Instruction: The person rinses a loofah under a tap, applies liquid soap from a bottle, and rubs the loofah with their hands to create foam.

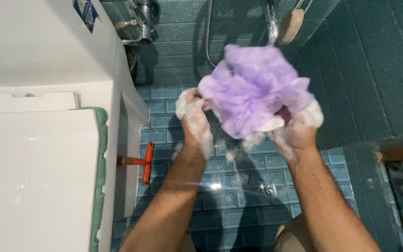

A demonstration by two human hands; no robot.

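A fluffy purple mesh bath sponge (253, 88) is held up in front of me between both hands, under a thin stream of water (272, 23) falling from above. My left hand (193, 122) grips its left side, covered in white soap foam. My right hand (296, 128) cups its lower right side, also foamy. Clumps of foam hang below the sponge.
A white toilet (38, 154) with a green fabric cover edge (100, 154) fills the left. An orange squeegee (146, 162) lies on the wet blue tiled floor (239, 191). Chrome taps (141, 21), a shower hose (208, 32) and a round brush (291, 25) hang on the teal wall. A raised threshold (369, 163) borders the right.
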